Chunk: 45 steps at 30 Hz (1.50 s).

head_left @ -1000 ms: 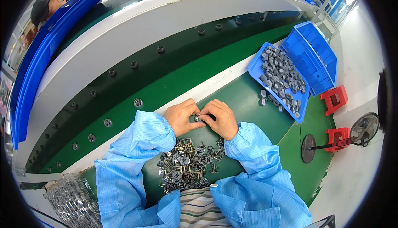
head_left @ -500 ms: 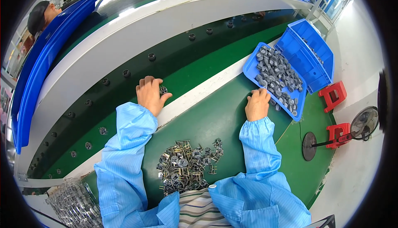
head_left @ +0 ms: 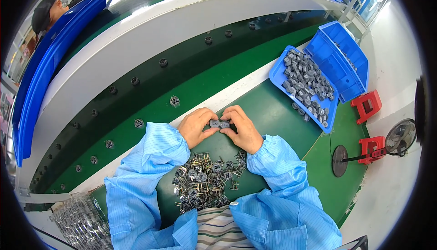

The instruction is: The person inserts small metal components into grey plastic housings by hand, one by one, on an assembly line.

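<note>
My left hand (head_left: 195, 126) and my right hand (head_left: 244, 131) meet over the green worktop, near the white rail beside the belt. Pinched in the left fingers is a small grey round cap (head_left: 214, 123). A second grey round cap (head_left: 225, 124) sits in the right fingertips, side by side with the first. Just below the hands lies a heap of dark round plug inserts with brass pins (head_left: 200, 181). To the right, more grey caps (head_left: 306, 75) fill a shallow blue tray (head_left: 276, 71).
Beyond the rail runs a green conveyor belt (head_left: 200, 96) carrying spaced-out plug inserts (head_left: 175, 101). A deep blue bin (head_left: 337, 61) stands behind the tray. Red stools (head_left: 365, 106) and a fan (head_left: 399, 136) are at right. Clear plastic trays (head_left: 82, 222) are stacked lower left. A person is far left.
My left hand has left a plug insert on the belt and come back toward me. My right hand has moved left from the tray's edge. Both now hold caps. Parts on the belt have shifted left.
</note>
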Available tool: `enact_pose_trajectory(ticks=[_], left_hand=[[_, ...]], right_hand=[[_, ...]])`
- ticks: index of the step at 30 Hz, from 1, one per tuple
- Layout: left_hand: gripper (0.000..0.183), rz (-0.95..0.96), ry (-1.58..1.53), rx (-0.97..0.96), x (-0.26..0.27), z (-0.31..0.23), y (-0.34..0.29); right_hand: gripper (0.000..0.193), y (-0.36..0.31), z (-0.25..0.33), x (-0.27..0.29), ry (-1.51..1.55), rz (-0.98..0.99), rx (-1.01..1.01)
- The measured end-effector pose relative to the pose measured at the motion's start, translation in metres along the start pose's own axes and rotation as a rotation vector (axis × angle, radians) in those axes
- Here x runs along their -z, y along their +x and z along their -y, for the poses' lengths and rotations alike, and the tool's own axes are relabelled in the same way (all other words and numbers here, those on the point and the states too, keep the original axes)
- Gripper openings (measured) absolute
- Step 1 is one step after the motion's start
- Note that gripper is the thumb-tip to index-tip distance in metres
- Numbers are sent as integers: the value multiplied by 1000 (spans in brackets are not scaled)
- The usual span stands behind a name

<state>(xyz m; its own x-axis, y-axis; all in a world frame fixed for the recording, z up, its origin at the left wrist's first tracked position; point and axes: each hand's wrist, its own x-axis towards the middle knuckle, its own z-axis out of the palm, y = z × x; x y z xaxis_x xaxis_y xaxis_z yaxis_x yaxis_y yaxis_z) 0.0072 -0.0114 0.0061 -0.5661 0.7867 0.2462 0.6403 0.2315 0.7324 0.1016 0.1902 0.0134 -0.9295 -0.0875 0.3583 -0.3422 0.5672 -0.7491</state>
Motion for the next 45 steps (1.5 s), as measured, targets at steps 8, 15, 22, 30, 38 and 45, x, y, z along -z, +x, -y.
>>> enact_pose_trajectory(ticks=[8,15,22,30,38,45], left_hand=[[26,-125,451,-347,-12,2,-2],[21,-137,265,-47,-8,0,-1],[24,-180,282,-26,-6,-7,0],[47,-135,310,-256,-2,2,-1],[58,64,14,165,21,-28,1],[53,310,159,46,27,-9,-7]], right_hand=[[33,2,-6,4,-64,6,90],[63,-6,-6,78,196,579,-82],[47,-9,3,56,144,996,73],[23,-4,-9,43,111,349,-283],[14,1,-17,34,-90,-164,-199],[16,0,-19,33,-227,-40,25]])
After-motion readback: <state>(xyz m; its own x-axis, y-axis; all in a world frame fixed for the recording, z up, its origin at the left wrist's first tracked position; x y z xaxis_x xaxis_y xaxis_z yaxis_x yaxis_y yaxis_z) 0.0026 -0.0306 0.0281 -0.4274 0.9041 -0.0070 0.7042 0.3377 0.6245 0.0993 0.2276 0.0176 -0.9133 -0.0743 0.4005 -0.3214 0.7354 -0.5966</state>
